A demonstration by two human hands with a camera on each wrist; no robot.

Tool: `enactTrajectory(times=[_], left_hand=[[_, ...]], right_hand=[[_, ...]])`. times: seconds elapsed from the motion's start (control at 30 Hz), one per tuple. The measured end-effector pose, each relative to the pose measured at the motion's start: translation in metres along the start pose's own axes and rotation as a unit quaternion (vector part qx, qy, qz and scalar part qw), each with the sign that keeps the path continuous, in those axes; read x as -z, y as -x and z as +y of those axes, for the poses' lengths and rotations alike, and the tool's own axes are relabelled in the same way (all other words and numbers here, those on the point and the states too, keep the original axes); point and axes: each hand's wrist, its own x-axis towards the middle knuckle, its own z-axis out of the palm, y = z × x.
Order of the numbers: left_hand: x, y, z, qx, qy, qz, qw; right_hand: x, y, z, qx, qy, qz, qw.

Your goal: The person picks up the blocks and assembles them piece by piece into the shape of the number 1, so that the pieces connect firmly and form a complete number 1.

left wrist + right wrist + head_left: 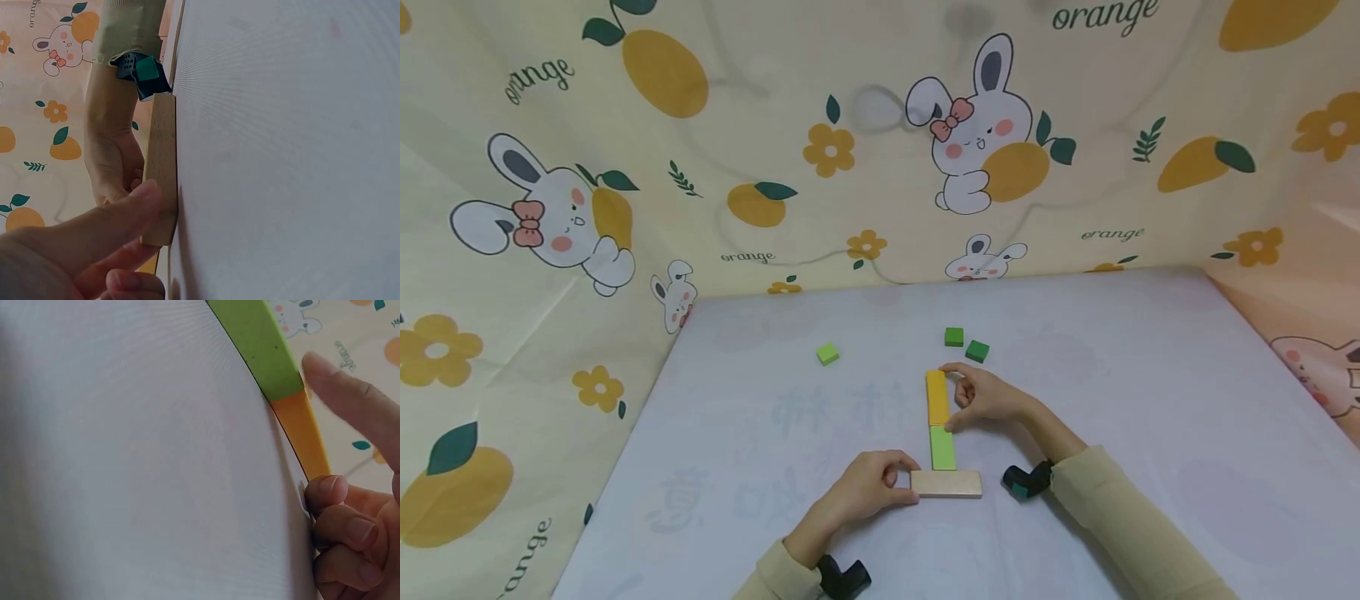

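A plain wooden block (951, 484) lies crosswise on the table, and my left hand (867, 485) pinches its left end between thumb and fingers. From the middle of its far side a light green block (943, 448) runs away from me, with a yellow block (937, 398) end to end beyond it. My right hand (988, 395) spans the yellow block from the right, index finger at its far end and thumb by the seam with the green one. In the right wrist view, the thumb (322, 367) is beside that seam and the other fingers are curled.
Farther back lie a light green cube (827, 354) on the left and two darker green cubes, one (954, 337) just behind the other (977, 351). A patterned cloth (820, 208) rises behind the white tabletop (737, 517). Black wrist devices (844, 578) sit at both cuffs.
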Motion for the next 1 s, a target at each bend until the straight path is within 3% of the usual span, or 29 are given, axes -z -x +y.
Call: enactTrajectory(times=[0.33,1.0], left_hand=[[-0.0006,-0.0006,-0.0015,-0.008,-0.004,0.0,1.0],[-0.0008,-0.0004,-0.0019,-0.011,-0.004,0.0,0.9999]], right_hand=[[-0.0028,-0.0015,-0.0029,-0.035,0.015,0.022,0.999],[-0.0028,-0.0022,-0.0006,-0.026,0.011,0.03,0.9992]])
